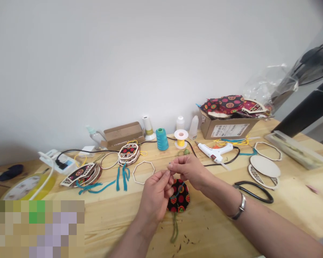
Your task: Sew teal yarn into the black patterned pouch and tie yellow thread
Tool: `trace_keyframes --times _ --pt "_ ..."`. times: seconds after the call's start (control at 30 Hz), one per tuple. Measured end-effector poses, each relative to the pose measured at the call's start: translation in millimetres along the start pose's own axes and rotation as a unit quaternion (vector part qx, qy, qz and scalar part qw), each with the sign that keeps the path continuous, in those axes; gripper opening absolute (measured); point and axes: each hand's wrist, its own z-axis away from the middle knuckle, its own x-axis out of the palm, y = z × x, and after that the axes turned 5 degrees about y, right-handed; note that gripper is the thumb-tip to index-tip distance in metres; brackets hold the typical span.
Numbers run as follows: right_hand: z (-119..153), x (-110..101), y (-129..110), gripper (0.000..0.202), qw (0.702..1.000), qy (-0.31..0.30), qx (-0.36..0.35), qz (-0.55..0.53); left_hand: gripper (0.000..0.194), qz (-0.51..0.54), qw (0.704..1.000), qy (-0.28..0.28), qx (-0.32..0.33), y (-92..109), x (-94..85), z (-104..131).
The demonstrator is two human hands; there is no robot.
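Two bare hands of ours, the left hand (156, 191) and the right hand (190, 171), come together at the fingertips over the wooden desk (104, 215), thumbs and forefingers pinched; we cannot tell what fine thing lies between them. Just below, partly behind our left fingers, is a round black fabric disc with red and orange motifs (182, 201), toward the desk's near edge, an olive-green cord (175, 224) trailing from it. We judge this a step of fine fingertip work on the disc, perhaps on a strand; the next move calls for a firm pinch and small, steady motions.

At the desk's back right corner, a brown cardboard box (208, 129) is heaped past its rim with patterned fabric pieces (231, 102) and a pale fan-shaped lattice piece (255, 106). Along the right edge, a shallow clear plastic tray (288, 152) holds something yellowish we cannot identify. By the back edge, left of centre, stands a long brown cardboard box with its lid raised (121, 133); its inside is hidden from us.
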Motion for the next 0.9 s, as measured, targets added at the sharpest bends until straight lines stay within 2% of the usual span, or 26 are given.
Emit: trace_keyframes --times 0.27,0.4,0.67,0.9 --pt "-5.2 3.2 -11.0 0.017 0.998 -0.013 0.049 -0.036 0.024 -0.030 0.998 0.037 0.027 0.4 1.8 -0.5" --pt "-17.1 1.5 -33.4 0.016 0.994 -0.037 0.064 -0.080 0.025 -0.033 0.998 0.046 0.028 -0.2 3.2 2.8" --pt "-40.2 3.7 -80.1 0.009 0.991 -0.072 0.059 -0.093 0.028 -0.036 0.996 0.064 0.054 -4.3 -0.8 2.5" --pt "-58.8 6.4 -107.7 0.018 0.984 -0.095 0.079 -0.131 0.027 -0.018 0.996 0.067 0.059 -2.3 -1.4 4.8"
